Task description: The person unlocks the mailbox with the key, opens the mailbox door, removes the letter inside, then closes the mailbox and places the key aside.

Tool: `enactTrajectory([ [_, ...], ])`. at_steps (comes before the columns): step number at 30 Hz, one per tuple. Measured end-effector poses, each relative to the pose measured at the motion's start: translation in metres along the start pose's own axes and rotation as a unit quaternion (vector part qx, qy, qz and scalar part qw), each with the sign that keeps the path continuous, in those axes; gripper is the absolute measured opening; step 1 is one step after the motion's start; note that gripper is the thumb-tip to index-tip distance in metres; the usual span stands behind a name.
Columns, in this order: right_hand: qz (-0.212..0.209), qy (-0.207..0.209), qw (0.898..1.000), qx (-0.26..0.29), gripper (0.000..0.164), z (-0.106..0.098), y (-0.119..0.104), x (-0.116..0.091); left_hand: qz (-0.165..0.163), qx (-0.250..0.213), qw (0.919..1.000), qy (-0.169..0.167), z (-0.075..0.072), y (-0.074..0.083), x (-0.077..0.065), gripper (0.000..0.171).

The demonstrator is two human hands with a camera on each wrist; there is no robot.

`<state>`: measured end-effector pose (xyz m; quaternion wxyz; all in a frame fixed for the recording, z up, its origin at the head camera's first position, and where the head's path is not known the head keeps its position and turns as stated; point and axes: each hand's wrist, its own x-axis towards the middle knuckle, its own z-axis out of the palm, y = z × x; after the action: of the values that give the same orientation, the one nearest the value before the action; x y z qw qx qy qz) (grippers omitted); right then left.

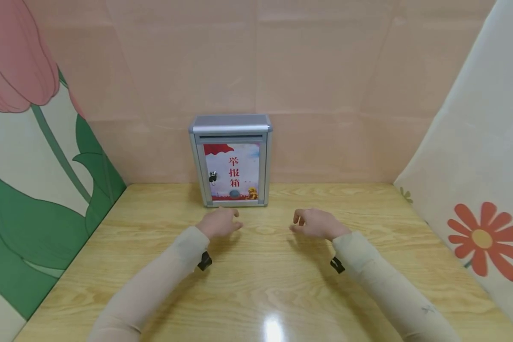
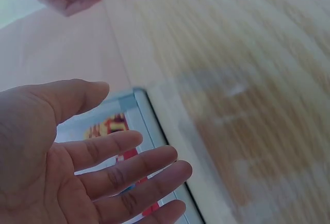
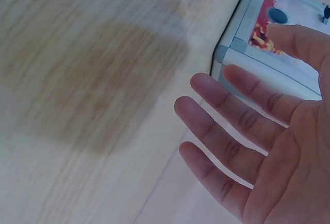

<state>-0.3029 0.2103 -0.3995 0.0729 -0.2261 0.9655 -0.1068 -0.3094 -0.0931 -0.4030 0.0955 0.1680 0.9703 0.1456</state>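
Your empty left hand [image 1: 220, 222] and right hand [image 1: 317, 223], fingers parted, hang before the silver, metal-framed rectangular box [image 1: 232, 160], probably light, rigid and slick, best gripped by both sides, upright toward the rear of the yellow wood-grain counter [image 1: 273, 275].

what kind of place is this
Probably an indoor spot staged for tabletop work: a metal box stands on a wood-grain table, and flower-printed coverings rise on both sides.

Left hand [image 1: 219, 222] and right hand [image 1: 318, 223] apart on forward-stretched arms [image 1: 154, 273], fingers [image 2: 129, 170] loosely spread, slightly bent.
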Motion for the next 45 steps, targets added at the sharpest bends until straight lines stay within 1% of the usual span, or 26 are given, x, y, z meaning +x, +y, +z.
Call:
enactTrajectory([
  [4, -0.004, 0.002, 1.000, 0.008, 0.027, -0.006, -0.004, 0.008, -0.010, -0.012, 0.9998, 0.011, -0.005, -0.017, 0.001, 0.044],
  [9, 0.006, 0.001, 1.000, 0.029, 0.024, -0.018, -0.010, 0.035, -0.016, -0.049, 0.9986, -0.005, -0.020, -0.050, 0.001, 0.041],
  [12, 0.016, 0.000, 0.998, 0.063, 0.024, -0.028, -0.012, 0.052, -0.023, -0.065, 0.9976, -0.006, -0.032, -0.070, 0.003, 0.041],
  [14, 0.024, -0.002, 0.996, 0.089, 0.024, -0.033, -0.013, 0.062, -0.035, -0.077, 0.9964, 0.003, -0.039, -0.080, 0.006, 0.042],
  [16, 0.031, -0.002, 0.992, 0.120, 0.028, -0.036, -0.013, 0.071, -0.048, -0.086, 0.9949, 0.018, -0.045, -0.087, 0.009, 0.046],
  [19, 0.047, -0.001, 0.987, 0.157, 0.039, -0.038, -0.013, 0.083, -0.068, -0.121, 0.9895, 0.041, -0.053, -0.089, 0.013, 0.060],
  [21, 0.061, -0.001, 0.981, 0.182, 0.049, -0.037, -0.014, 0.090, -0.071, -0.146, 0.9848, 0.060, -0.055, -0.088, 0.017, 0.071],
  [24, 0.080, -0.005, 0.973, 0.217, 0.061, -0.035, -0.018, 0.100, -0.068, -0.197, 0.9745, 0.082, -0.053, -0.088, 0.024, 0.077],
  [26, 0.085, -0.010, 0.968, 0.236, 0.067, -0.032, -0.023, 0.105, -0.057, -0.225, 0.9676, 0.098, -0.049, -0.089, 0.028, 0.077],
  [29, 0.088, -0.008, 0.962, 0.259, 0.073, -0.029, -0.031, 0.109, -0.025, -0.267, 0.9556, 0.121, -0.042, -0.092, 0.034, 0.073],
  [30, 0.088, -0.004, 0.958, 0.272, 0.075, -0.027, -0.034, 0.109, -0.015, -0.278, 0.9514, 0.131, -0.040, -0.092, 0.035, 0.071],
  [33, 0.085, 0.024, 0.945, 0.316, 0.076, -0.024, -0.039, 0.112, 0.020, -0.294, 0.9409, 0.167, -0.035, -0.091, 0.037, 0.066],
  [35, 0.077, 0.043, 0.938, 0.335, 0.074, -0.022, -0.040, 0.114, 0.026, -0.297, 0.9357, 0.189, -0.034, -0.090, 0.036, 0.063],
  [36, 0.073, 0.053, 0.936, 0.341, 0.074, -0.021, -0.041, 0.115, 0.023, -0.298, 0.9343, 0.194, -0.034, -0.089, 0.036, 0.063],
  [38, 0.068, 0.066, 0.934, 0.344, 0.075, -0.020, -0.041, 0.116, 0.010, -0.303, 0.9317, 0.199, -0.034, -0.089, 0.035, 0.061],
  [41, 0.064, 0.078, 0.936, 0.336, 0.076, -0.018, -0.043, 0.118, -0.006, -0.314, 0.9276, 0.202, -0.033, -0.090, 0.034, 0.061],
  [45, 0.062, 0.093, 0.936, 0.334, 0.076, -0.012, -0.045, 0.117, -0.006, -0.319, 0.9226, 0.217, -0.029, -0.093, 0.033, 0.061],
])
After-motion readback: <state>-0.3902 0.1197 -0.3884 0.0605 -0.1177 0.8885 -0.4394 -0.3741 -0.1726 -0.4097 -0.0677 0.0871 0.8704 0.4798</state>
